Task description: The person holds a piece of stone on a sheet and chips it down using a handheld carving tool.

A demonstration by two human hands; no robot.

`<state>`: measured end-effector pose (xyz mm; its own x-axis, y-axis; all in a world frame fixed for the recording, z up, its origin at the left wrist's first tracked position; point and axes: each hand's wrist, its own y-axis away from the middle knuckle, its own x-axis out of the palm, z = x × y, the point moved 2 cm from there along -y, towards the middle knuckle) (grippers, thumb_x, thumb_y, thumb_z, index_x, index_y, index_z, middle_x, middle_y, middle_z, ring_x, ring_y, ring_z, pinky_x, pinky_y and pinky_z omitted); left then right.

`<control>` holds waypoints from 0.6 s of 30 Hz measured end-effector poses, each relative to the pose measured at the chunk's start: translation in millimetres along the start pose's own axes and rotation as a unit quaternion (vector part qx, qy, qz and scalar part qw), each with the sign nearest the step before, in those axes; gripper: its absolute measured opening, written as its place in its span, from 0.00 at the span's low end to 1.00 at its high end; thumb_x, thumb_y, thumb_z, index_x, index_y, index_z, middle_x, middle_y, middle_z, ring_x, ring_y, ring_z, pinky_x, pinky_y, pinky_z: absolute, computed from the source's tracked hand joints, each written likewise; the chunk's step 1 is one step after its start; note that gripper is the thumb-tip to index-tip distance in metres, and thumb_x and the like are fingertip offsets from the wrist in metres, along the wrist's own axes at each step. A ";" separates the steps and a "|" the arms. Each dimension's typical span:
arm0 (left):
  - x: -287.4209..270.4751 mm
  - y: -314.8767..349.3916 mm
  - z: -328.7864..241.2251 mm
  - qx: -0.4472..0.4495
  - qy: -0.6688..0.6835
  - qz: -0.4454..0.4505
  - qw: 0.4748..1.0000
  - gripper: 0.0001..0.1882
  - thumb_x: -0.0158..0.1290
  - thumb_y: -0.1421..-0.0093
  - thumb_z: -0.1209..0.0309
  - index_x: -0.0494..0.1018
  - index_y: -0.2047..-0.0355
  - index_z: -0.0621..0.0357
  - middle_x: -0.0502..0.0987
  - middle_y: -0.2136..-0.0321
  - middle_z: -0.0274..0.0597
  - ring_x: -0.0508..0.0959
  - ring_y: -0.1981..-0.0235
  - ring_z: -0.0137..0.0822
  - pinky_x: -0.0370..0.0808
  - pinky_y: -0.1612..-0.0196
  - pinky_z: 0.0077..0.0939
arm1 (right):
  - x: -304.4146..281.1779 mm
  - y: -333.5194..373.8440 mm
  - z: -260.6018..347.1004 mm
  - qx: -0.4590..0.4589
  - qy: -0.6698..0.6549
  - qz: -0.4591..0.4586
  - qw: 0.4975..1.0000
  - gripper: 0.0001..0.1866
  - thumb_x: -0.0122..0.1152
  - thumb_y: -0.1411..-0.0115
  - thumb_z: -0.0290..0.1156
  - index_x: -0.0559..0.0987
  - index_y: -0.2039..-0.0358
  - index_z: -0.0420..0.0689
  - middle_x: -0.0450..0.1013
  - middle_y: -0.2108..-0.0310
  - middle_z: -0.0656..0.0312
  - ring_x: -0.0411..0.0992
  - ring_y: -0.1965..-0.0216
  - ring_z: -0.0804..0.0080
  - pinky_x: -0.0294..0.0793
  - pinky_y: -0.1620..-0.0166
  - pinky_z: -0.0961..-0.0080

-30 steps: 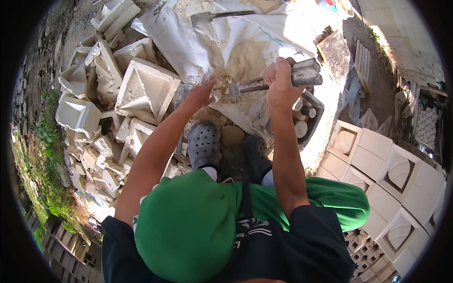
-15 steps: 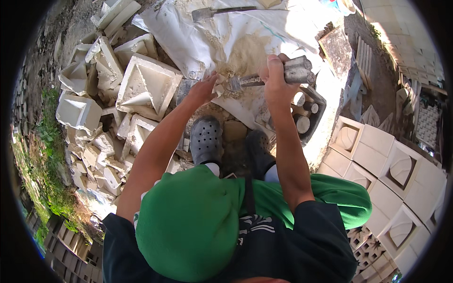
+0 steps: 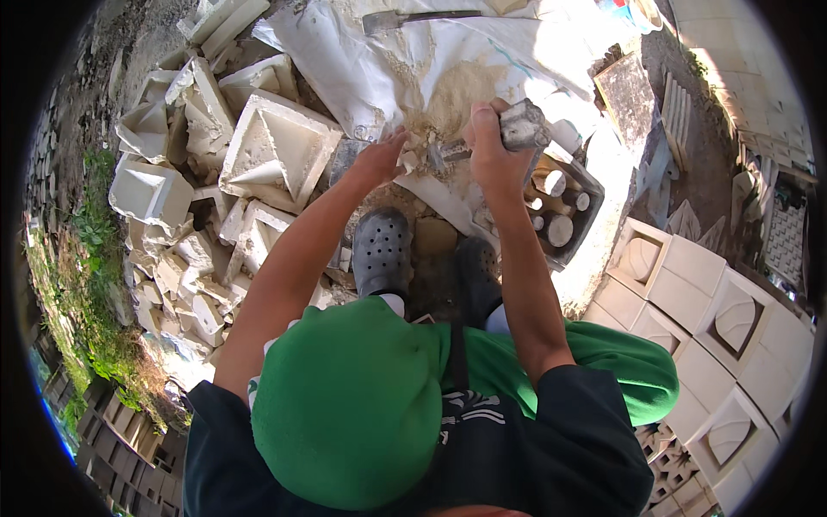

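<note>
My right hand [image 3: 498, 151] is wrapped round a hand tool with a narrow metal blade [image 3: 437, 158] and a thick, lumpy grey butt [image 3: 524, 126]. The blade points left, close to a pale broken chunk [image 3: 410, 158]. On the chunk's other side is my left hand [image 3: 379, 162], its fingers and thumb closed about the piece. Both hands are over the edge of a white sheet [image 3: 332, 65] strewn with sandy crumbs [image 3: 461, 90]. Some of the chunk is hidden by my left hand.
Broken cream-coloured hollow blocks [image 3: 280, 153] are heaped at left. A dark crate [image 3: 590, 215] of round-ended pieces stands beside my right forearm. Patterned blocks [image 3: 698, 293] are stacked at right. A long-handled tool [image 3: 422, 17] lies on the sheet's far part. My grey clogs [image 3: 383, 250] are below my hands.
The tool in my right hand has tilted, so its butt looks shorter and its blade has turned. More of the crate shows. My left hand stays by the chunk; the view has shifted slightly.
</note>
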<state>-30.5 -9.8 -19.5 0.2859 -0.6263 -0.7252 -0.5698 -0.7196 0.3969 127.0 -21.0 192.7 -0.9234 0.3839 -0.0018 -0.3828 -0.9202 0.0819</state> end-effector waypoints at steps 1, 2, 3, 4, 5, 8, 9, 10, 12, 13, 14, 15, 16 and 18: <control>0.4 -3.3 5.5 0.013 0.002 -0.015 1.000 0.38 0.58 0.46 0.65 0.51 0.39 0.52 0.54 0.35 0.45 0.72 0.50 0.53 0.70 0.47 0.46 | -7.4 -2.8 10.1 -0.079 0.007 0.016 0.997 0.08 0.58 0.44 0.24 0.71 0.79 0.41 0.65 0.83 0.72 0.62 0.81 0.87 0.59 0.78 0.83; 0.0 -7.2 6.5 0.008 0.006 -0.014 1.000 0.38 0.58 0.46 0.65 0.51 0.39 0.52 0.54 0.35 0.45 0.72 0.50 0.53 0.70 0.47 0.46 | -9.2 1.6 36.2 -0.063 -0.063 -0.005 0.996 0.11 0.56 0.43 0.24 0.69 0.81 0.42 0.63 0.84 0.71 0.58 0.83 0.86 0.58 0.79 0.82; -1.6 -5.2 3.8 0.019 0.001 -0.021 1.000 0.38 0.58 0.46 0.64 0.51 0.39 0.53 0.54 0.35 0.45 0.72 0.50 0.53 0.70 0.48 0.45 | -10.2 5.2 67.1 -0.080 -0.158 0.015 0.984 0.12 0.56 0.44 0.24 0.67 0.83 0.42 0.62 0.85 0.71 0.57 0.84 0.85 0.57 0.80 0.82; -1.6 -4.3 3.5 0.033 -0.006 -0.028 0.999 0.38 0.58 0.46 0.64 0.51 0.39 0.53 0.53 0.35 0.45 0.72 0.50 0.53 0.71 0.48 0.45 | -7.7 7.7 86.2 -0.076 -0.145 -0.038 0.986 0.14 0.55 0.43 0.23 0.65 0.84 0.43 0.61 0.85 0.70 0.55 0.85 0.85 0.56 0.80 0.82; -1.1 -3.9 3.9 0.029 0.008 -0.022 0.999 0.39 0.58 0.47 0.64 0.51 0.39 0.54 0.53 0.35 0.46 0.73 0.50 0.53 0.71 0.49 0.45 | -7.4 8.0 89.1 -0.082 -0.166 -0.026 0.982 0.13 0.55 0.43 0.23 0.65 0.83 0.43 0.61 0.85 0.71 0.56 0.85 0.85 0.57 0.80 0.82; 6.2 -9.4 11.9 0.037 -0.008 -0.045 0.998 0.39 0.59 0.47 0.64 0.51 0.39 0.54 0.53 0.35 0.48 0.73 0.52 0.55 0.71 0.49 0.45 | -5.8 5.2 50.1 -0.088 -0.141 -0.035 0.985 0.12 0.55 0.44 0.21 0.67 0.82 0.44 0.62 0.84 0.72 0.57 0.84 0.85 0.58 0.80 0.82; 4.3 -11.0 8.3 0.041 -0.008 -0.046 0.998 0.39 0.59 0.47 0.64 0.51 0.39 0.54 0.53 0.35 0.48 0.73 0.52 0.55 0.71 0.49 0.45 | -5.8 3.4 20.2 -0.083 -0.092 -0.057 0.991 0.11 0.55 0.44 0.20 0.67 0.82 0.44 0.62 0.83 0.72 0.58 0.84 0.86 0.58 0.80 0.82; 0.6 -11.2 3.1 0.033 -0.005 -0.029 0.999 0.39 0.59 0.47 0.65 0.51 0.39 0.54 0.54 0.36 0.48 0.73 0.51 0.54 0.71 0.49 0.45 | -3.0 0.2 -6.5 -0.088 -0.075 -0.073 0.991 0.14 0.54 0.44 0.20 0.63 0.82 0.46 0.58 0.85 0.72 0.55 0.85 0.85 0.54 0.81 0.81; -4.0 -10.3 3.6 0.022 -0.006 -0.020 1.000 0.39 0.59 0.47 0.65 0.51 0.39 0.54 0.54 0.36 0.49 0.73 0.51 0.54 0.71 0.49 0.45 | 4.4 -6.1 -11.3 -0.099 -0.064 -0.082 0.990 0.16 0.52 0.44 0.21 0.59 0.83 0.47 0.54 0.87 0.72 0.52 0.86 0.84 0.50 0.81 0.80; -1.2 -8.6 6.8 0.023 -0.010 -0.019 1.000 0.39 0.59 0.47 0.65 0.51 0.39 0.54 0.54 0.36 0.49 0.72 0.50 0.54 0.71 0.49 0.45 | 3.0 -8.7 -11.7 -0.059 -0.091 -0.064 0.992 0.16 0.52 0.43 0.21 0.59 0.83 0.47 0.54 0.87 0.72 0.52 0.86 0.84 0.50 0.81 0.81; 3.6 -4.1 7.2 0.020 -0.011 -0.017 1.000 0.39 0.59 0.47 0.65 0.51 0.39 0.54 0.54 0.36 0.50 0.72 0.50 0.54 0.71 0.49 0.45 | 2.2 -8.1 -7.4 -0.013 -0.115 -0.044 0.992 0.15 0.52 0.43 0.21 0.59 0.83 0.47 0.54 0.87 0.72 0.52 0.86 0.84 0.50 0.81 0.81; -2.1 -6.0 2.7 0.023 -0.012 -0.023 0.999 0.39 0.59 0.47 0.65 0.51 0.39 0.54 0.54 0.36 0.50 0.72 0.50 0.54 0.71 0.49 0.45 | -2.4 -11.0 3.7 -0.020 -0.115 -0.042 0.992 0.15 0.52 0.43 0.21 0.59 0.83 0.47 0.54 0.87 0.72 0.52 0.86 0.84 0.50 0.81 0.81; -5.9 -8.2 -0.5 0.006 -0.002 0.008 1.000 0.39 0.59 0.47 0.65 0.51 0.39 0.55 0.52 0.35 0.46 0.69 0.46 0.51 0.70 0.46 0.43 | -9.1 -11.7 18.3 -0.032 -0.085 -0.031 0.995 0.15 0.52 0.43 0.21 0.59 0.83 0.48 0.54 0.87 0.72 0.52 0.86 0.84 0.50 0.81 0.81; 0.5 -2.5 2.5 -0.023 0.011 0.046 0.999 0.39 0.58 0.47 0.66 0.51 0.39 0.55 0.51 0.34 0.43 0.66 0.42 0.48 0.68 0.44 0.41 | -4.4 2.2 66.8 -0.042 -0.060 -0.079 0.994 0.15 0.51 0.44 0.21 0.59 0.84 0.48 0.53 0.88 0.73 0.48 0.87 0.85 0.49 0.81 0.80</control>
<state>-30.8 -7.6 -22.2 0.2516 -0.6963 -0.6722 -0.5577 -0.6720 0.4873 132.2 -19.7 259.5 -0.8429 0.5264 0.1113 -0.5290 -0.8486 0.0071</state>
